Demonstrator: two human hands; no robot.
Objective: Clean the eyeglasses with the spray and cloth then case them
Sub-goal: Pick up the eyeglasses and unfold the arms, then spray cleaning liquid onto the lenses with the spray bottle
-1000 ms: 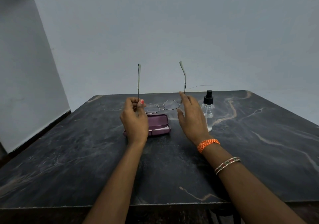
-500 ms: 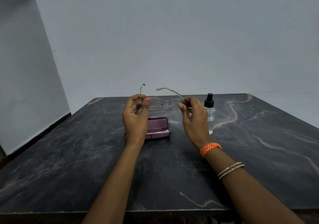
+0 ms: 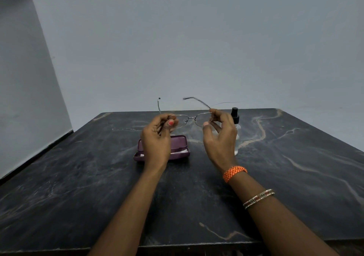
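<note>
Both hands, left hand (image 3: 157, 137) and right hand (image 3: 220, 137), are pinching wire-rimmed eyeglasses (image 3: 190, 118) at mid-frame above an open purple case (image 3: 177, 147), spray bottle (image 3: 235, 117) waiting untouched behind, no cloth visible, cleaning seemingly unstarted

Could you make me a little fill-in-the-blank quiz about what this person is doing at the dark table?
1. Both hands hold up a pair of ____ by the frame's two ends: left hand, right hand.
2. The purple case on the table lies ____, lid up.
3. The spray bottle has a ____ cap.
4. The right wrist wears a woven band coloured ____.

Missing words: eyeglasses; open; black; orange
</note>
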